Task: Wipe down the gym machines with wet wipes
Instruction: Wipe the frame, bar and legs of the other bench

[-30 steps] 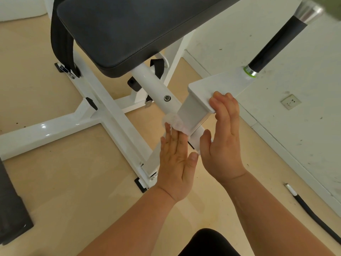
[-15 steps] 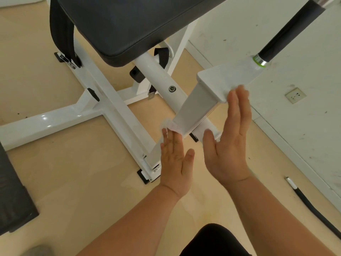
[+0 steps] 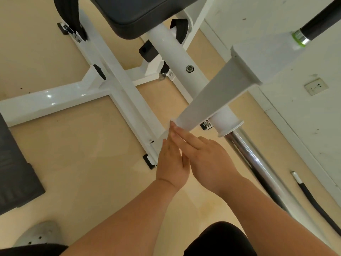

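**Flat hands meet at the beam's lower end**

The left hand and right hand both have straight fingers and grip nothing. Their fingertips are together at the lower end of the white beam. The wet wipe is not plainly visible; probably it lies pressed between the fingers and the beam. Such a wipe is thin, limp and damp, so it bunches easily and is best kept spread under flat finger pads. The painted beam looks stiff, smooth and likely slippery when wet. Beside it runs a chrome bar, and the floor is below.

Two hands, one gym machine, one socket
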`<state>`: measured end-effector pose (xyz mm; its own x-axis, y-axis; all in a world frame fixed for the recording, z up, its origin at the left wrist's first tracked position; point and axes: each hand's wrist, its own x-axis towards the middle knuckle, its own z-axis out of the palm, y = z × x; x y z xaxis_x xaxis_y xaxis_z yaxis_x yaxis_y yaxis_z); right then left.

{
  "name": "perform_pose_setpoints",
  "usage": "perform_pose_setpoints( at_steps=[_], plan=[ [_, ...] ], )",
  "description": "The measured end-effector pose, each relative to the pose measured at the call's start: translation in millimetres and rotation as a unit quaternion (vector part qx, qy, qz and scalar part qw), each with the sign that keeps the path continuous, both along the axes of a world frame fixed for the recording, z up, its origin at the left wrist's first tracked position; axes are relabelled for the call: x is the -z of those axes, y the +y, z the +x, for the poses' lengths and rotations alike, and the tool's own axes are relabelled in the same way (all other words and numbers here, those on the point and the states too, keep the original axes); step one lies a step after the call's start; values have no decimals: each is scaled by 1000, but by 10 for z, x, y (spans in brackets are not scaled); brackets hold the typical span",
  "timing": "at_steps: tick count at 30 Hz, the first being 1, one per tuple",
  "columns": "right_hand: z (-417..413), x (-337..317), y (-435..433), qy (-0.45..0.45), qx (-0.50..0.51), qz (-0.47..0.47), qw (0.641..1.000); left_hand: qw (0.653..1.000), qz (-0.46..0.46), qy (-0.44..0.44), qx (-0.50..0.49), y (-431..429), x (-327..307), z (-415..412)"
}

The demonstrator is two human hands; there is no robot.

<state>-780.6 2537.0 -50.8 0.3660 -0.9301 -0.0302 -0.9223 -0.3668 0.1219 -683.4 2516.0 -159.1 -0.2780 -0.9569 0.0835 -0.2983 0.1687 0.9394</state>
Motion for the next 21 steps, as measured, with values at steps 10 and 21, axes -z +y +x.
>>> perform_pose_setpoints(
  at_steps=[10, 21],
  plan=[
    [72, -14, 33, -22, 89, -282, 955, 995, 13, 101, -17, -107, -202, -8],
    [-106, 154, -46, 35, 73, -205, 975, 955, 277, 14, 101, -32, 499, -101]
  ],
)
